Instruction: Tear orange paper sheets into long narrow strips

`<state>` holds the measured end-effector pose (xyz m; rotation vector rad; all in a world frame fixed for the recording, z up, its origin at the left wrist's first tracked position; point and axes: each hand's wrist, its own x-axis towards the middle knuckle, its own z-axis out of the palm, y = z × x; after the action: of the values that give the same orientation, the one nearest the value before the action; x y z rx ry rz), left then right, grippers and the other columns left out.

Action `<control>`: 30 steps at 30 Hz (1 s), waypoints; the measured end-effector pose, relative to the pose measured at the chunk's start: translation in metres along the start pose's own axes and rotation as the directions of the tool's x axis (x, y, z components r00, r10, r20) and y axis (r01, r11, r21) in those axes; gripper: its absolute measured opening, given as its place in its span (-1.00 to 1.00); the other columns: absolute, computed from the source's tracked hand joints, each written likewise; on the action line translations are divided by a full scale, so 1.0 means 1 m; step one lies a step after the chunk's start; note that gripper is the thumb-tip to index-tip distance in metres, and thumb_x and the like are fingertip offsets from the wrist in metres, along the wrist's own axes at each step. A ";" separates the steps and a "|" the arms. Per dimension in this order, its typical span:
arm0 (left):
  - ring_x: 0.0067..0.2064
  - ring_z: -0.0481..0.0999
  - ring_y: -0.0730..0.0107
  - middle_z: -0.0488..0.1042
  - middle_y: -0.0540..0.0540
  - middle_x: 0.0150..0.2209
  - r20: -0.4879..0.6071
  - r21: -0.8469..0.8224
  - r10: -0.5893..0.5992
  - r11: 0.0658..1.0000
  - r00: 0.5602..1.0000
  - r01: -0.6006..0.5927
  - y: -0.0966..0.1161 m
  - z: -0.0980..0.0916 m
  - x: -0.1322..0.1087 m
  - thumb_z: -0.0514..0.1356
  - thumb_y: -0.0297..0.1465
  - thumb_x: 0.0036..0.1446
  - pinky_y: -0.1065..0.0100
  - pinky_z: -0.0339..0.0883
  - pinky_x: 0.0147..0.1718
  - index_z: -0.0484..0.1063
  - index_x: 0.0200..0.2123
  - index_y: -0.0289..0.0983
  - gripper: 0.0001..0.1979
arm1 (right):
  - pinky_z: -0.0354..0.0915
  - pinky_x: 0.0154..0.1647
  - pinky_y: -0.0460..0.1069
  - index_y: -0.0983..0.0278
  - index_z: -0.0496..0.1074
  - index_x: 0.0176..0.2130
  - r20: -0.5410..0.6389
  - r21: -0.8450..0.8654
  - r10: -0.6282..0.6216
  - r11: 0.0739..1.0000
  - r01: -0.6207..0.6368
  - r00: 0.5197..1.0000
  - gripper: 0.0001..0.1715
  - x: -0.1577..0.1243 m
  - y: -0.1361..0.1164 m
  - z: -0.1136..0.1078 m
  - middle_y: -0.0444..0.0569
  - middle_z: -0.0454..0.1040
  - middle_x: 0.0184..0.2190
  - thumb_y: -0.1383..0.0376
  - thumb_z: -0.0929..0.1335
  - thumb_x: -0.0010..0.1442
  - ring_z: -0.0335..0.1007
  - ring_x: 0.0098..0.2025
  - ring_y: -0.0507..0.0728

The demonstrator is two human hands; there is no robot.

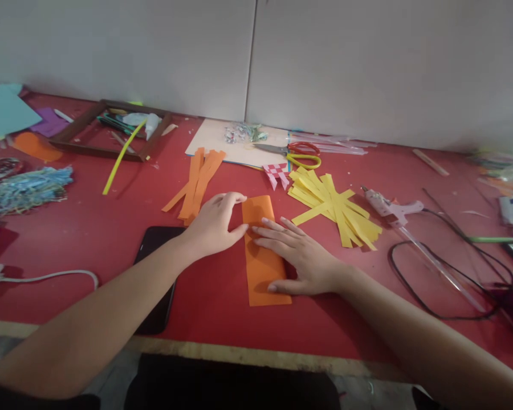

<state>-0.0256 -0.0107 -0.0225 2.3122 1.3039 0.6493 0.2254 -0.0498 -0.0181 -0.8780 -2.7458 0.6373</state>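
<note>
An orange paper rectangle (265,279) lies on the red table, its long side running away from me. My right hand (299,253) rests on it with fingers spread. At its left edge is my left hand (218,225), thumb and fingers apart, fingertips touching or very near the paper. Orange strips (200,182) lie just beyond my left hand. A pile of yellow strips (333,205) sits beyond my right hand. Between the piles is a small pink and red woven paper piece (276,174). A black phone (157,310) lies partly beneath my left forearm.
Scissors (288,151) lie on a pale board (209,136) near the wall. A glue gun (391,208) with a looping black cable is at right. A brown frame (98,149) holding tools, tinsel (29,188) and a white cable (51,276) are at left.
</note>
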 end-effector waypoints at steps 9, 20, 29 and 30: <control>0.37 0.20 0.03 0.28 -0.28 0.32 0.135 0.023 -0.061 0.998 0.989 0.058 0.009 -0.004 -0.001 0.00 -0.57 0.08 -0.23 -0.09 0.34 0.14 0.24 -0.24 -0.39 | -0.25 0.46 0.35 0.20 0.16 0.36 -0.018 0.018 -0.009 1.000 0.009 1.000 -0.04 -0.001 0.001 0.002 0.11 0.14 0.41 -0.15 0.39 0.15 -0.13 0.48 0.33; 0.46 -0.08 -0.12 -0.12 -0.34 0.46 0.267 -0.062 0.135 0.991 0.954 -0.122 0.008 -0.002 -0.008 0.28 0.01 0.08 -0.22 -0.21 0.36 -0.36 0.44 -0.13 0.09 | -0.24 0.46 0.36 0.22 0.19 0.34 0.002 0.001 0.013 1.000 -0.013 1.000 -0.04 0.000 0.000 0.001 0.12 0.13 0.41 -0.18 0.37 0.15 -0.12 0.48 0.34; 0.40 0.13 -0.01 0.14 -0.33 0.39 0.285 -0.042 0.119 0.993 0.951 -0.112 0.007 0.001 -0.004 0.25 0.01 0.13 -0.14 -0.13 0.35 -0.20 0.39 -0.18 -0.04 | -0.24 0.46 0.34 0.25 0.17 0.35 0.014 -0.031 0.017 0.999 -0.017 1.000 -0.02 0.000 0.000 0.002 0.12 0.12 0.41 -0.20 0.35 0.16 -0.12 0.48 0.33; 0.40 0.15 0.01 0.16 -0.31 0.39 0.299 -0.030 0.116 0.993 0.947 -0.112 0.009 -0.001 -0.004 0.26 -0.02 0.13 -0.13 -0.13 0.35 -0.17 0.39 -0.18 -0.06 | -0.24 0.47 0.34 0.25 0.19 0.35 0.020 -0.034 0.023 0.999 -0.022 1.000 -0.03 0.000 -0.001 0.001 0.12 0.12 0.41 -0.21 0.34 0.16 -0.12 0.48 0.33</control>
<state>-0.0216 -0.0179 -0.0180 2.3761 1.0293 0.3200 0.2244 -0.0505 -0.0189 -0.9157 -2.7763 0.6092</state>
